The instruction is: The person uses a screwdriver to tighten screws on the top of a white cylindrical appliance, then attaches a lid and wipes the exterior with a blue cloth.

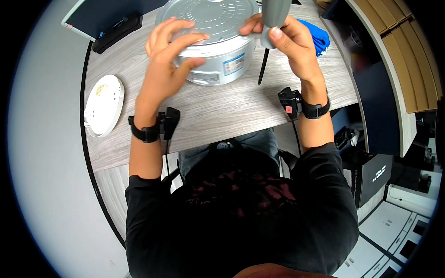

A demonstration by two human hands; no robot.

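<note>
my wood-grain desk [222,120] is spreading in front of me, and i am sitting at it in a black short-sleeved shirt [241,217]. a shelf unit [380,106] with dark panels is standing to my right, bearing brown cardboard boxes [408,65], and a black printed box [375,173] is sitting below it. a dark panel with a pale frame [109,14] is standing at the desk's far left. the grey round container [211,76] is resting upright on the far part of the desk, between my two hands, its grey ridged lid [213,18] lying on top. a white round shallow part [105,104] is lying near the left edge. my left hand [164,65] is spreading its fingers over the lid's left side, thumb reaching along the container's wall, grasping nothing tightly. my right hand [301,53] is gripping a grey-handled screwdriver [274,21], its black shaft pointing down just beside the container; i cannot tell whether the tip is touching the desk. a black case [118,33] is lying by the framed panel, and a blue cloth [316,38] is lying beyond my right hand. small black devices [289,102] are sitting on both my wrists, trailing cables, and a blue-and-white label [234,64] is showing on the container's wall.
</note>
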